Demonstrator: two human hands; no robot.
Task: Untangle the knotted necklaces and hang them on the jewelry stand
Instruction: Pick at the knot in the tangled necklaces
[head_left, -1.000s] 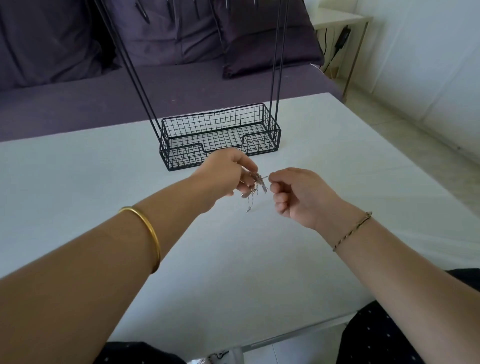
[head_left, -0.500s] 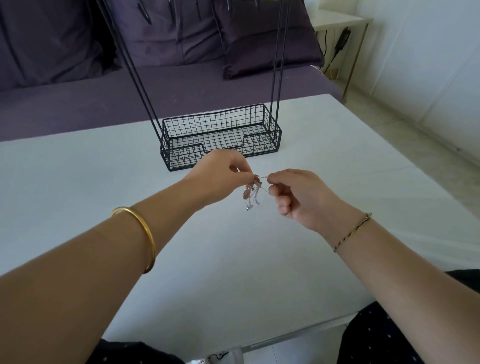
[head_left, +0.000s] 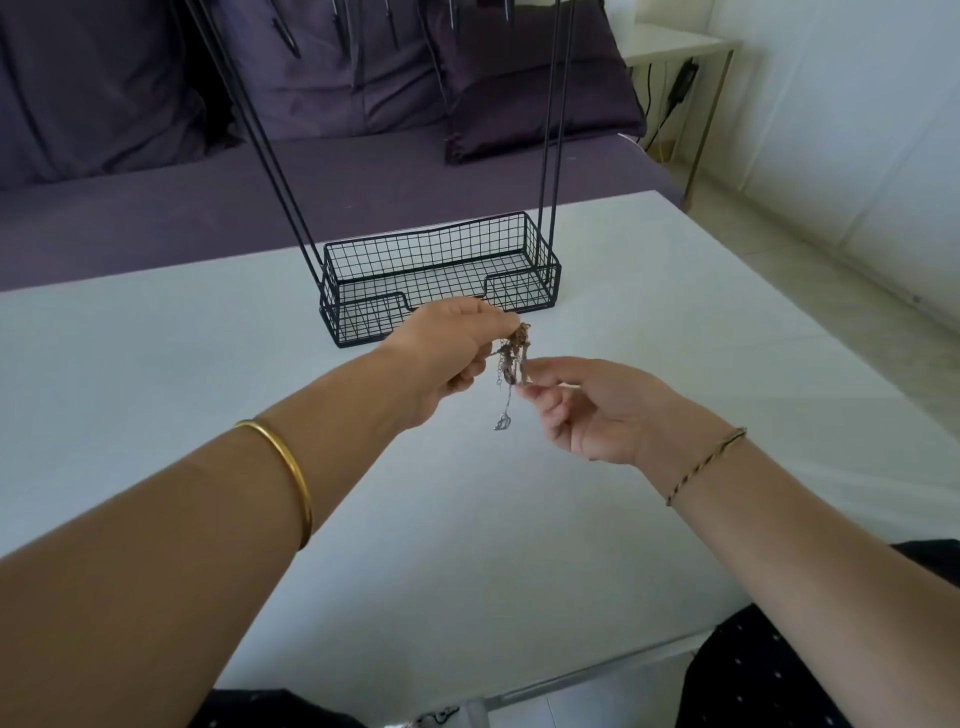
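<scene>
- Black wire: the jewelry stand (head_left: 441, 280) sits on the far half of the white table (head_left: 208, 374). Its mesh basket base shows only its own grid floor inside. Thin paired rods rise from both ends, out past the top of the head view.
- The knotted necklaces (head_left: 511, 353) hang in the air just in front of the basket, above the tabletop, a brownish clump with silvery chain.
- The left hand (head_left: 447, 348) has its fingers curled and pinches the top of the clump.
- The right hand (head_left: 587, 410) nips the lower chain between thumb and forefinger, the other fingers loosely bent.
- A small silver pendant (head_left: 502, 422) dangles below both grips.
- A gold bangle (head_left: 288, 467) is on the left forearm and a twisted cord bracelet (head_left: 706, 465) on the right wrist.
- White tabletop shows either side of the arms. The near edge lies by the person's lap, and the right edge falls to pale floor.
- A purple sofa (head_left: 156, 208) runs behind the far edge.
</scene>
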